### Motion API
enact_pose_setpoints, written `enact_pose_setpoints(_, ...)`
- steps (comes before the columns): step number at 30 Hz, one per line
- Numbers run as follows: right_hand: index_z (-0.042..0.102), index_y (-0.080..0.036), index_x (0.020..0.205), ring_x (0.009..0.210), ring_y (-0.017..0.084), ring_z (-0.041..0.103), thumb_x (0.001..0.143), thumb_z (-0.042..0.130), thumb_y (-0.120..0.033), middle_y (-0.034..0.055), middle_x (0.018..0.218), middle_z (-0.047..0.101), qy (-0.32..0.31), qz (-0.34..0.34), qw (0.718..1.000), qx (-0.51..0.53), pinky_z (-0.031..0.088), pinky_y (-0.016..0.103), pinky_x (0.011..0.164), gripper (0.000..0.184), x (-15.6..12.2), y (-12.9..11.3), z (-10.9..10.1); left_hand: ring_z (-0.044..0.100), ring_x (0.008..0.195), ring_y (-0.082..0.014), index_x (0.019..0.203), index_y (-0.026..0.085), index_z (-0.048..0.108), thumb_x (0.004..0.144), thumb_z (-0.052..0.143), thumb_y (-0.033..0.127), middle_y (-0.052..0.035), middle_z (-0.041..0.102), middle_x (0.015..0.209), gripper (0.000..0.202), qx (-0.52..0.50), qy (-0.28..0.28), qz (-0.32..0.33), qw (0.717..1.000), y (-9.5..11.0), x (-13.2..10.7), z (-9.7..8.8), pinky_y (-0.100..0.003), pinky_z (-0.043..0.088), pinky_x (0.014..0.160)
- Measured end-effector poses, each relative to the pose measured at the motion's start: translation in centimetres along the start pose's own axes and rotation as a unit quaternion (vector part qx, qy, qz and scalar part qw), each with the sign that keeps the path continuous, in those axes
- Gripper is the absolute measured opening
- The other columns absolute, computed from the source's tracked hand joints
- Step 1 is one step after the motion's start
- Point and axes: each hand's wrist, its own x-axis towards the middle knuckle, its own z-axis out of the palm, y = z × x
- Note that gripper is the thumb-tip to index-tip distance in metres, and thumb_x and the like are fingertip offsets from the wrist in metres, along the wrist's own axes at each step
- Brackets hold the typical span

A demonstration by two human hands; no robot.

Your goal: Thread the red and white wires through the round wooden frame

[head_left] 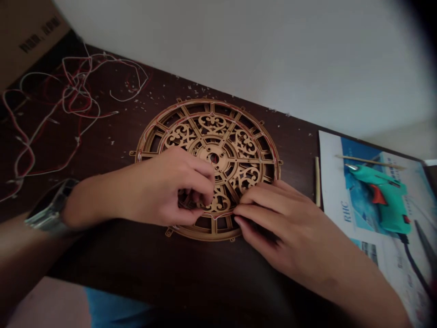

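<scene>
A round, gold-brown openwork frame [223, 165] with scroll ornaments and spokes lies flat on the dark table. A thin red and white wire [215, 217] runs along its inner ring. Over the near left part of the frame, my left hand [180, 189] is closed, with thumb and fingers curled together; whatever they hold is hidden. My right hand [278, 218] is at the near right edge of that ring, its thumb and fingertips pinched on the wire. A watch [54, 209] sits on my left wrist.
Tangled red and white wire [80, 82] covers the table's far left, near a cardboard box [30, 36]. Small white scraps [136, 98] dot the surface. On the right, a teal glue gun [389, 196] and a thin stick [368, 161] lie on printed paper [334, 182], by dark scissors [425, 243].
</scene>
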Motion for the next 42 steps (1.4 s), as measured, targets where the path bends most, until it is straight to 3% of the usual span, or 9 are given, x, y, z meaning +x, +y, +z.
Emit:
enact_pose_setpoints(12, 0.081, -0.017, 0.098, 0.084, 0.016, 0.068, 0.112, 0.062, -0.014, 0.0014, 0.094, 0.074, 0.031, -0.007, 0.999, 0.027, 0.046, 0.039, 0.083, 0.024, 0.7, -1.1, 1.2, 0.065, 0.072, -0.0108, 0.077, 0.019, 0.076, 0.092, 0.082, 0.011, 0.0001, 0.074, 0.084, 0.019, -0.02, 0.02, 0.0, 1.0, -0.1, 0.3, 0.5, -0.027, 0.047, 0.067)
enact_pose_setpoints(17, 0.079, -0.016, 0.087, 0.076, 0.015, 0.061, 0.108, 0.066, -0.011, 0.0012, 0.085, 0.071, 0.082, 0.022, 0.995, 0.052, 0.044, 0.037, 0.079, 0.026, 0.8, -1.8, 2.3, 0.066, 0.074, -0.0105, 0.078, 0.019, 0.075, 0.093, 0.082, 0.013, 0.001, 0.074, 0.084, 0.017, -0.017, 0.025, 0.007, 1.0, -0.2, 0.3, 0.6, -0.025, 0.048, 0.07)
enact_pose_setpoints(23, 0.077, -0.018, 0.075, 0.069, 0.013, 0.062, 0.101, 0.073, -0.011, -0.001, 0.077, 0.069, 0.142, 0.105, 0.982, 0.071, 0.047, 0.034, 0.073, 0.027, 1.1, -2.9, 3.3, 0.063, 0.071, -0.0079, 0.079, 0.017, 0.076, 0.093, 0.081, 0.014, 0.0031, 0.07, 0.08, 0.015, -0.005, 0.029, 0.012, 0.999, 0.0, 0.3, 0.6, -0.022, 0.045, 0.069)
enact_pose_setpoints(28, 0.08, -0.018, 0.075, 0.063, 0.012, 0.063, 0.099, 0.076, -0.01, -0.0023, 0.072, 0.069, 0.152, 0.124, 0.977, 0.079, 0.047, 0.033, 0.068, 0.026, 1.3, -3.0, 3.6, 0.062, 0.071, -0.0075, 0.078, 0.017, 0.076, 0.093, 0.082, 0.015, 0.0028, 0.069, 0.08, 0.016, -0.002, 0.028, 0.009, 1.0, 0.0, 0.5, 0.8, -0.021, 0.044, 0.069)
enact_pose_setpoints(32, 0.078, -0.019, 0.075, 0.064, 0.013, 0.063, 0.102, 0.078, -0.014, -0.0028, 0.072, 0.069, 0.128, 0.09, 0.986, 0.063, 0.045, 0.036, 0.073, 0.027, 1.4, -2.4, 3.1, 0.061, 0.07, -0.0065, 0.079, 0.017, 0.077, 0.093, 0.083, 0.015, 0.0032, 0.068, 0.08, 0.015, -0.02, 0.031, 0.004, 0.999, -0.1, 0.6, 0.8, -0.019, 0.043, 0.067)
enact_pose_setpoints(36, 0.075, -0.018, 0.079, 0.069, 0.014, 0.061, 0.108, 0.077, -0.023, -0.0021, 0.077, 0.069, 0.121, 0.025, 0.992, -0.015, 0.039, 0.039, 0.078, 0.03, 1.3, -1.3, 2.4, 0.06, 0.068, -0.0069, 0.076, 0.017, 0.076, 0.092, 0.084, 0.016, 0.0028, 0.068, 0.076, 0.017, -0.021, 0.039, 0.009, 0.999, 0.0, 0.6, 0.9, -0.02, 0.042, 0.065)
enact_pose_setpoints(42, 0.077, -0.018, 0.083, 0.072, 0.014, 0.066, 0.107, 0.079, -0.026, -0.0019, 0.08, 0.072, 0.126, 0.006, 0.992, -0.009, 0.04, 0.038, 0.083, 0.026, 1.2, -0.2, 2.1, 0.062, 0.068, -0.006, 0.077, 0.017, 0.074, 0.091, 0.08, 0.011, 0.0036, 0.07, 0.077, 0.017, -0.037, 0.033, 0.012, 0.999, 0.1, 0.7, 0.8, -0.017, 0.046, 0.068)
